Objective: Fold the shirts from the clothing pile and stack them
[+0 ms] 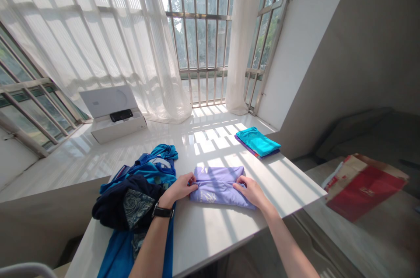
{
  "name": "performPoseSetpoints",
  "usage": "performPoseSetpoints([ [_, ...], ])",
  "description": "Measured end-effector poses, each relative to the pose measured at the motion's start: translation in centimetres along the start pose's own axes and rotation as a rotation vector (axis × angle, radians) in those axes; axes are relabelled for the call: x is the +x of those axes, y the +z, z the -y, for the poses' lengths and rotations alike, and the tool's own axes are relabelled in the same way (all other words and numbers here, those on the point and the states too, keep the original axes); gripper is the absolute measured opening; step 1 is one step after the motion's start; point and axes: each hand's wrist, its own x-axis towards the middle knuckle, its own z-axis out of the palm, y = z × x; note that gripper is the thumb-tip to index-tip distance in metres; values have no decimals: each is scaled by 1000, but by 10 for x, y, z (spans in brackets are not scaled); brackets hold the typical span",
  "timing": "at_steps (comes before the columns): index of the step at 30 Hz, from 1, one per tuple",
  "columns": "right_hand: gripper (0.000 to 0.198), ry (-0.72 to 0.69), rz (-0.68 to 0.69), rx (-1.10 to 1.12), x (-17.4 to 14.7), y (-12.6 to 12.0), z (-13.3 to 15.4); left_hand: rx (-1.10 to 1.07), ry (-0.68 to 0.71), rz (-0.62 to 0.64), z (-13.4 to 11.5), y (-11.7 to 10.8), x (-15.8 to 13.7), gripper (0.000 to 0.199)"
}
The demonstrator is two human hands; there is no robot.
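Observation:
A lavender garment point(223, 188) with pale printed lettering lies folded into a flat bundle on the white table, a crease running across its middle. My left hand point(184, 186), with a dark watch on the wrist, pinches the left end of the fabric between thumb and fingers. At the opposite end, my right hand point(250, 189) grips the cloth the same way. Beside my left forearm sits a loose heap of blue and navy clothes point(144, 190), one piece hanging over the front edge. Farther right lies a small stack of folded clothes point(259, 141), turquoise on top.
An open white box point(118, 128) with a black device point(121, 115) stands at the back left by sheer curtains point(157, 63) and barred windows. The white table point(288, 181) carries striped sunlight. Lower at right is a red and tan paper bag point(364, 188).

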Motion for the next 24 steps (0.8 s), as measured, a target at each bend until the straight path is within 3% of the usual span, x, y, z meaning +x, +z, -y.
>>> performPoseSetpoints([
  [4,25,-8,-20,2,-2,5,-3,34,-54,-14,-8,0,-1,22],
  [12,23,-100,-66,15,-8,8,-9,304,24,-207,-20,1,1,14],
  [16,24,-89,-83,1,-6,10,-8,305,212,-378,-33,19,5,14],
  [20,21,-87,-139,0,-9,11,-10,420,388,-295,-42,47,10,18],
  [24,20,-133,-277,-84,-18,10,-1,483,360,-236,-40,62,15,19],
])
